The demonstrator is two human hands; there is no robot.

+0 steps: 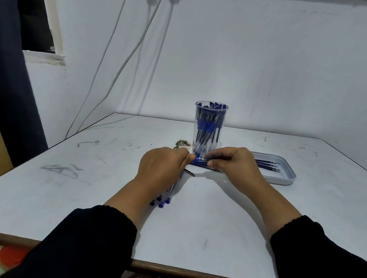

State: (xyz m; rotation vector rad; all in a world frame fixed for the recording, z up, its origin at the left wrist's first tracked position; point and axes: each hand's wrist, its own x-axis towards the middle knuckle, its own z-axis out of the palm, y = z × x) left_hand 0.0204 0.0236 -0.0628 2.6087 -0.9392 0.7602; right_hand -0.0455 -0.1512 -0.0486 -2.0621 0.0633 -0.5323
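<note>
Pen (199,160) crosswise (blue end leftward)

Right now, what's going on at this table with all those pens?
A person holds one blue pen between the left hand and the right hand, each pinching an end, just in front of a clear cup packed with pens. A few more pens lie on the table under the left wrist, and thin refills lie in a pale tray at the right.
</note>
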